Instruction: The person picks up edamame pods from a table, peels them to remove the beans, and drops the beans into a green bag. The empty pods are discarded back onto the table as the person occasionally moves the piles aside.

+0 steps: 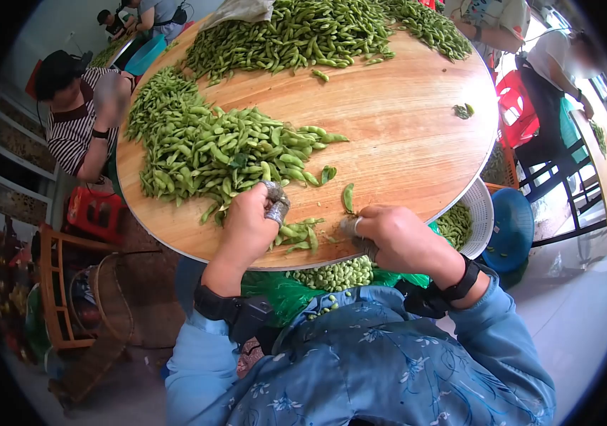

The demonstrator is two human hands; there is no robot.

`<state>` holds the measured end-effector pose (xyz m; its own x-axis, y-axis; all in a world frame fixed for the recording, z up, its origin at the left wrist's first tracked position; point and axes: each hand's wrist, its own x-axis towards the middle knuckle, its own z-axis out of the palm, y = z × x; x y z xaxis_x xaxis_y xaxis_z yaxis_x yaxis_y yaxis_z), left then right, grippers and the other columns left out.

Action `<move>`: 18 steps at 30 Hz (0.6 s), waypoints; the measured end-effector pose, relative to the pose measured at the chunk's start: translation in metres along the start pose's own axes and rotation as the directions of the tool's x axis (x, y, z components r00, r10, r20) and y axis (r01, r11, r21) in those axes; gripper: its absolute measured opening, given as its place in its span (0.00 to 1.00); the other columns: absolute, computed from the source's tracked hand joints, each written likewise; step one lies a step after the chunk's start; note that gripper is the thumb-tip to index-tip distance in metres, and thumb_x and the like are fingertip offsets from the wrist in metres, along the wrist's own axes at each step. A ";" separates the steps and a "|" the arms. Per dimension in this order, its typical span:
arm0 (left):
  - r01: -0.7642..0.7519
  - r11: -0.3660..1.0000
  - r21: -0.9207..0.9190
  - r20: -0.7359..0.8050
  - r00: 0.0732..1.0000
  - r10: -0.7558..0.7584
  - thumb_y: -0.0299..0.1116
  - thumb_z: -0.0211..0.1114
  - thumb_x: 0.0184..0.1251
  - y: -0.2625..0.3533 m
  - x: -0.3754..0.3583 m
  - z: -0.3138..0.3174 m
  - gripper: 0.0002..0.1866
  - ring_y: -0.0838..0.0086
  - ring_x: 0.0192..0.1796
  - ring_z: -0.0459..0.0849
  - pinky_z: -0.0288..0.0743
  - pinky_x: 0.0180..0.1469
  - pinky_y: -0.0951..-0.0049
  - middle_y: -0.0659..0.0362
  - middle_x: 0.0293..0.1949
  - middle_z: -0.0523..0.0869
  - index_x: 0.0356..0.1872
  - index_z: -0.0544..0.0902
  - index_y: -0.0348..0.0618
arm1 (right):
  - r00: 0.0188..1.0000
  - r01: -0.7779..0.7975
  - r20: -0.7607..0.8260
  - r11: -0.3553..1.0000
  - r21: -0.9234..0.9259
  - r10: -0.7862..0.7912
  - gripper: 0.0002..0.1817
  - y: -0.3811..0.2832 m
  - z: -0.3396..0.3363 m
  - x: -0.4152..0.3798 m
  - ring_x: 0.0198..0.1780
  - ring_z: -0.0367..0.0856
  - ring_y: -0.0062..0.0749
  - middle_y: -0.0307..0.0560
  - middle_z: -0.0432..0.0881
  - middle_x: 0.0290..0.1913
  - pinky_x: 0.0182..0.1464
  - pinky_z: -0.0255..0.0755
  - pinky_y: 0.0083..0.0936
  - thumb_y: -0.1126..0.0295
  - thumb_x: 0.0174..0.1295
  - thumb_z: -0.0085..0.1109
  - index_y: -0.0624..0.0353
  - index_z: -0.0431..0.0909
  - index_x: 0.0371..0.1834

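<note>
Green, plump bean pods lie heaped on a round, pale wooden tabletop, with the near edge of the heap beside the left hand. That hand's thumb and forefinger, wrapped in silvery-grey tape, are bent close together; a pod shows just past their tips, but whether they pinch it I cannot tell. The right hand, its fingertips also covered, is curled at the table's rim, just beside a single curved green pod. Its fingers are drawn in, and what lies between them is hidden.

Between the hands rests a small cluster of paler, flatter pods. Below the rim, pale green loose beans sit amid shiny green plastic, and a few more dot the blue floral apron. To the right stands a white perforated plastic basket holding green pieces.

The step in hand looks like close finger work on individual pods. From this pose, the next move calls for a light, exact pinch on one pod, clear of the cluster.
</note>
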<state>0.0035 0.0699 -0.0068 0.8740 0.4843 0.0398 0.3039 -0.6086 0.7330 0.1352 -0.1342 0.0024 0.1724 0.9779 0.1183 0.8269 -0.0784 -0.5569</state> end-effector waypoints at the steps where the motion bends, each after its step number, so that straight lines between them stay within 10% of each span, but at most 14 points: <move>1: 0.045 0.983 -0.178 0.013 0.999 -0.043 0.17 0.55 0.54 -0.002 0.000 0.000 0.04 0.78 0.26 0.78 0.70 0.28 0.79 0.59 0.22 0.79 0.31 0.76 0.35 | 0.997 -0.071 -0.009 0.994 0.081 0.072 0.12 0.000 -0.001 0.000 0.35 0.76 0.53 0.58 0.75 0.30 0.36 0.71 0.36 0.78 0.47 0.54 0.64 0.76 0.37; 5: 0.100 0.806 -0.583 0.076 0.995 -0.068 0.20 0.57 0.59 0.012 -0.006 -0.002 0.03 0.82 0.27 0.78 0.70 0.28 0.84 0.62 0.25 0.80 0.33 0.75 0.37 | 0.971 -0.112 -0.155 0.915 0.387 0.184 0.13 -0.001 0.001 0.000 0.36 0.79 0.45 0.56 0.78 0.34 0.38 0.72 0.29 0.76 0.54 0.55 0.65 0.75 0.43; 8: 0.099 0.712 -0.695 0.105 0.994 -0.035 0.22 0.59 0.60 0.034 -0.019 0.005 0.03 0.82 0.28 0.78 0.71 0.30 0.84 0.63 0.25 0.80 0.34 0.75 0.37 | 0.964 -0.139 -0.006 0.525 0.840 0.265 0.12 -0.012 0.008 0.008 0.37 0.75 0.19 0.45 0.80 0.32 0.40 0.71 0.20 0.72 0.59 0.56 0.68 0.75 0.44; 14: 0.053 0.673 -0.737 0.095 0.995 0.027 0.18 0.60 0.57 0.036 -0.051 0.025 0.07 0.81 0.33 0.78 0.74 0.37 0.81 0.62 0.32 0.80 0.36 0.75 0.36 | 0.981 -0.121 0.012 0.564 0.817 0.193 0.10 -0.004 0.014 0.010 0.36 0.74 0.17 0.43 0.81 0.32 0.38 0.71 0.18 0.73 0.58 0.58 0.68 0.76 0.40; 18: 0.009 0.892 -0.451 0.070 0.997 0.025 0.20 0.65 0.54 0.033 -0.064 0.028 0.10 0.84 0.32 0.76 0.70 0.35 0.84 0.63 0.30 0.79 0.37 0.75 0.37 | 0.982 -0.145 0.000 0.749 0.646 0.189 0.08 -0.001 -0.001 0.004 0.33 0.78 0.23 0.48 0.81 0.30 0.35 0.72 0.23 0.73 0.56 0.59 0.66 0.77 0.37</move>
<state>-0.0318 0.0012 -0.0036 0.9058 0.4236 0.0105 0.1081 -0.2549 0.9609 0.1351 -0.1304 0.0040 0.3258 0.9454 0.0106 0.2485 -0.0748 -0.9657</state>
